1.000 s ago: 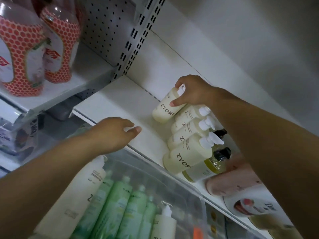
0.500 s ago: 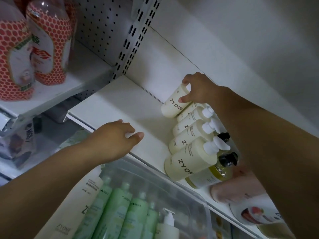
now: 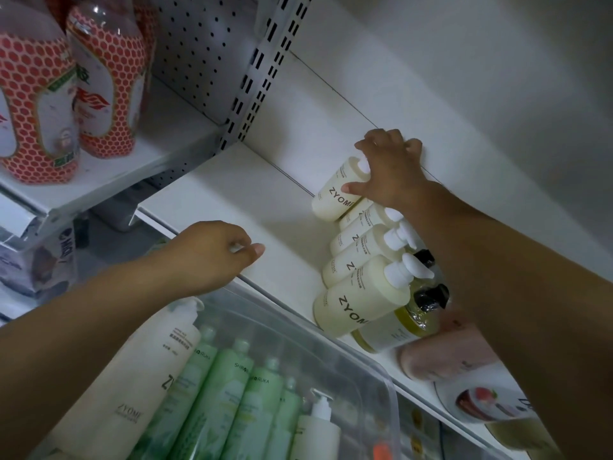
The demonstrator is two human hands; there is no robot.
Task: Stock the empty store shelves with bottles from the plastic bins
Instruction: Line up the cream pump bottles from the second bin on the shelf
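My right hand (image 3: 391,174) grips a cream ZYOME pump bottle (image 3: 331,200) from above, thumb on its side, at the back of the white shelf (image 3: 232,194). That bottle stands at the far end of a row of matching cream bottles (image 3: 358,293) running toward the shelf's front edge. My left hand (image 3: 209,257) rests on the front edge of the shelf with fingers loosely curled and nothing in it. Below it a clear plastic bin (image 3: 371,366) holds several green bottles (image 3: 232,393) and a tall cream ZYOME bottle (image 3: 132,386).
A yellow-green bottle with a black pump (image 3: 398,327), a pink bottle (image 3: 441,353) and a white tub stand on the shelf to the right. Red honeycomb-patterned bottles (image 3: 106,88) fill the neighbouring shelf at left. A slotted upright (image 3: 265,78) divides the two bays.
My right hand has carried the cream bottle deeper along the shelf toward the back panel. My left hand stays on the shelf edge, its fingers curled in more.
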